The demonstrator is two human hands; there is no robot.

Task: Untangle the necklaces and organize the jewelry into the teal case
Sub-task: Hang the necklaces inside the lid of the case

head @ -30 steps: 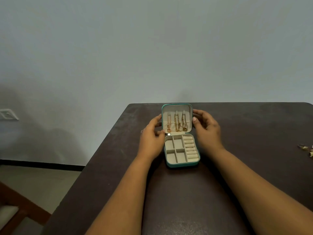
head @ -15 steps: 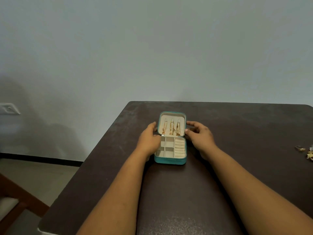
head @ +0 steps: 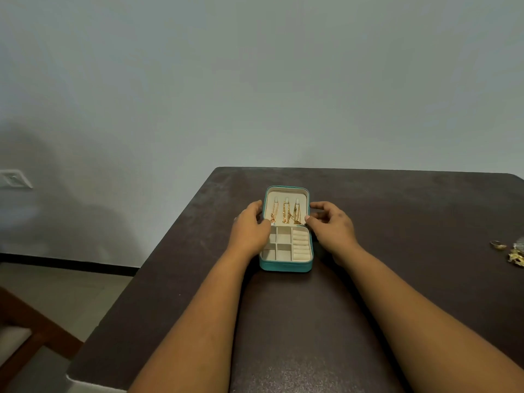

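Note:
The teal case (head: pixel 286 266) stands open on the dark table (head: pixel 397 222), its lid upright at the back. Three gold necklaces (head: pixel 286 214) hang side by side inside the lid. The cream tray below has square compartments and ring rolls with nothing in them. My left hand (head: pixel 249 231) grips the lid's left edge, fingers behind it and thumb at its lower corner. My right hand (head: pixel 333 228) sits just right of the lid with loosely curled fingers; its thumb tip is at the lid's lower right corner.
A gold ring (head: pixel 498 245) and a small heap of gold jewelry (head: pixel 516 256) lie at the table's far right edge. The table's left edge runs diagonally; a wooden chair (head: pixel 28 330) stands on the floor beyond it. A wall socket (head: pixel 14 180) is at left.
The case, held closer to me a second ago, now rests farther out on the table. My right hand's fingers have loosened from the lid.

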